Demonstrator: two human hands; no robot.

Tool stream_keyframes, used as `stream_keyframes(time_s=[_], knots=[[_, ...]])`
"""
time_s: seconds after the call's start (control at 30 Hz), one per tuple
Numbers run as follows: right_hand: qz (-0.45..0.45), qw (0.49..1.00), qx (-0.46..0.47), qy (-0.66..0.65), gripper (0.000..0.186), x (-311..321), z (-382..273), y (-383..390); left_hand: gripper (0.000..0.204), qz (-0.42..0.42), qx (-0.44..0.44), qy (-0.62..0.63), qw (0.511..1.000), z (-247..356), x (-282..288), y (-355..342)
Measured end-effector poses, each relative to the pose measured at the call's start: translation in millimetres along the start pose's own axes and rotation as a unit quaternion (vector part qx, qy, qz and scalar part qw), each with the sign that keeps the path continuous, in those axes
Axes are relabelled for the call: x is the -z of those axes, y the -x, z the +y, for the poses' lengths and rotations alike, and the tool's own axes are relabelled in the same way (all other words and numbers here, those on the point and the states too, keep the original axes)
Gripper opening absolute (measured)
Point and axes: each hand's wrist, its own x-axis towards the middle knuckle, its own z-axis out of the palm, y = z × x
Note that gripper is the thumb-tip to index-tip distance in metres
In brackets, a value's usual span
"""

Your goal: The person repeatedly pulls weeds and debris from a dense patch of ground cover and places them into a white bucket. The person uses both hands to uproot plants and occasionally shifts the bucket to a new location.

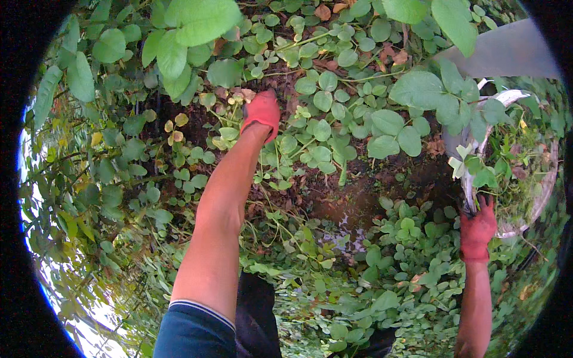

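My left hand (pixel 261 113), in a red glove, reaches among low leafy stems in the upper middle, beside some pale yellowish leaves (pixel 230 113). Its fingers are curled in and mostly hidden, so I cannot make out what they hold. At the right, my right hand (pixel 477 230), also red-gloved, grips the ragged white rim of a round container (pixel 544 206) full of pulled green weeds and stems (pixel 510 191). Some leaves hang over that rim.
Dense leafy plants (pixel 406 238) surround bare brown soil (pixel 412 185) and a small wet, shiny patch (pixel 340 238) in the middle. Larger leaves (pixel 191 24) overhang from the top. A flat grey surface (pixel 501 51) juts in at the upper right, above the container.
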Motion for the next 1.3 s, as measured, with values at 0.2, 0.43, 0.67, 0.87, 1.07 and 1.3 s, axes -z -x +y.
stream_keyframes(time_s=[0.2,0.43,0.67,0.87,1.07,1.3], knots=[[0.014,1.0,0.018,-0.002,0.055,0.4,1.3,-0.3,0.019,-0.092,-0.02,-0.108,0.99,-3.2,-27.4,-11.2],[0.035,0.999,0.04,0.005,0.056,-11.8,22.2,6.9,0.047,-0.168,-0.218,-0.263,0.925,-20.9,-1.4,2.2],[0.025,0.999,0.012,-0.028,0.057,-5.4,6.5,2.6,0.043,-0.042,0.108,0.532,0.838,-12.2,62.0,45.8],[-0.028,1.0,-0.01,0.003,0.053,4.8,-6.5,-1.6,0.033,-0.13,0.061,0.804,0.577,-15.2,120.6,82.4],[-0.019,0.999,0.024,-0.01,0.055,0.9,-0.8,-3.2,0.036,0.026,-0.109,0.616,0.78,-20.6,141.2,116.4],[-0.125,0.991,-0.043,-0.009,0.061,26.6,-16.6,-9.5,0.049,-0.185,-0.154,0.83,0.504,150.2,267.4,165.0]])
